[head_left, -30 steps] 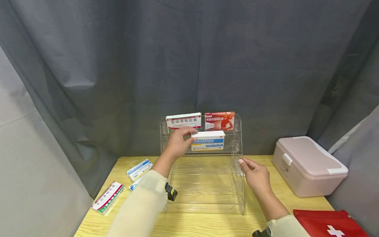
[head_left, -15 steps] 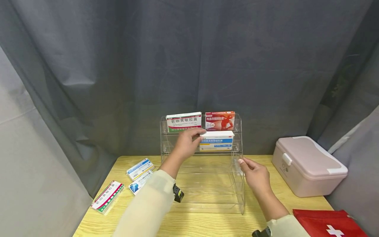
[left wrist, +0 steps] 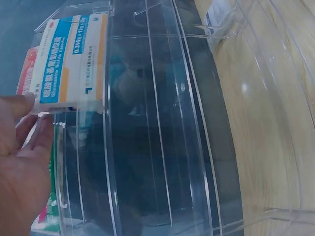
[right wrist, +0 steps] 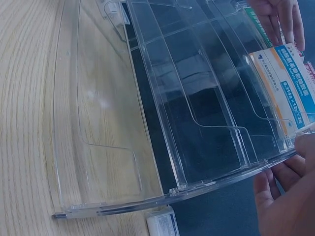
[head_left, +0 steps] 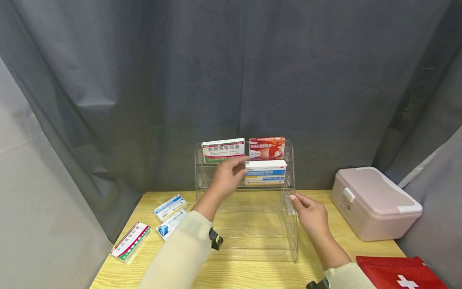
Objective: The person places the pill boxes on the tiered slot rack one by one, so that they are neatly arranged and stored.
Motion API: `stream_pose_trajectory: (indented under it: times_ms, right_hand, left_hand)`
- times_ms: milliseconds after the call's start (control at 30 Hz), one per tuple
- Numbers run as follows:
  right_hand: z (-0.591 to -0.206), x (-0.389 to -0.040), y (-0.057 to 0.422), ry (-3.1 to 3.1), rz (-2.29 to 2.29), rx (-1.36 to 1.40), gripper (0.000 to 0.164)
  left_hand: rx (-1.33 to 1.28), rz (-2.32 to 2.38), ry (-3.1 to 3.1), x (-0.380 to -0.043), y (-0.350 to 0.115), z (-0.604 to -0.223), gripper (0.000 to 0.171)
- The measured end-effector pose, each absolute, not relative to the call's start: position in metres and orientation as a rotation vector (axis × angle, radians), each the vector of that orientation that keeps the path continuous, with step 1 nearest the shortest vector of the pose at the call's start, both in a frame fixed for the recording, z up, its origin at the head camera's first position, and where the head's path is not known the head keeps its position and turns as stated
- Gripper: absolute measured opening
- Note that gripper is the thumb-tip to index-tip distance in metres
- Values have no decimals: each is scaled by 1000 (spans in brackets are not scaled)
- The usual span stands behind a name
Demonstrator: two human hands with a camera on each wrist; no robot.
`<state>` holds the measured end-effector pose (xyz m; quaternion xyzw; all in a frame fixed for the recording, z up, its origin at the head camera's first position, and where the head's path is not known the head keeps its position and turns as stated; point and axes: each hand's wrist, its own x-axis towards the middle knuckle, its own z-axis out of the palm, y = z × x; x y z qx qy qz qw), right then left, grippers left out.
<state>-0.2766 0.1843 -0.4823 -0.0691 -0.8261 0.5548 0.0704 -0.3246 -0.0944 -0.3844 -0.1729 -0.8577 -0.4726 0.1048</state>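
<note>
Because the clear rack [head_left: 249, 212] looks light enough to be shifted by a nudge, its right side panel is pinched between the thumb and fingers of the right hand [head_left: 313, 216], presumably to be steadied. By the left hand [head_left: 227, 176], the blue-and-white box [head_left: 266, 173] is gripped at its left end only, the thumb laid on the front and the fingers at or behind the end, probably so that its lettering is left mostly uncovered. This box is held upright at the right of the second tier, below and in front of the red box [head_left: 267, 149]; whether its weight is borne by the tier cannot be told. Along the top tier, the red box and the red-and-green box [head_left: 223, 151] are stood side by side, faces forward, apparently to be read easily. On the table [head_left: 252, 277], more boxes are laid flat to the left, while the pink case [head_left: 375, 204] and the red pouch [head_left: 400, 273] are placed to the right, seemingly so that the rack's front is left accessible
</note>
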Motion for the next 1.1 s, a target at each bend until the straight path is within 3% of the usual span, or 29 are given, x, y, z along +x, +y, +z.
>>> stream_pose_trajectory:
  times_ms: [300, 633, 733, 900, 1100]
  right_hand:
    - [-486, -275, 183, -2510, 1688, -214, 60]
    - [-484, -276, 186, -2506, 1693, -209, 63]
    - [-484, -275, 186, -2504, 1690, -211, 63]
    - [-485, -275, 186, -2507, 1693, -221, 63]
    - [-485, -276, 185, -2513, 1672, -210, 64]
  left_hand:
    - [-428, -1333, -2314, -290, -153, -402, 32]
    - [-4, -1363, -2204, -233, -272, -448, 34]
    - [180, -1327, -2286, -219, -313, -477, 40]
    - [463, -1186, -2508, -198, -379, -531, 64]
    - [693, -989, -2651, -185, -427, -571, 80]
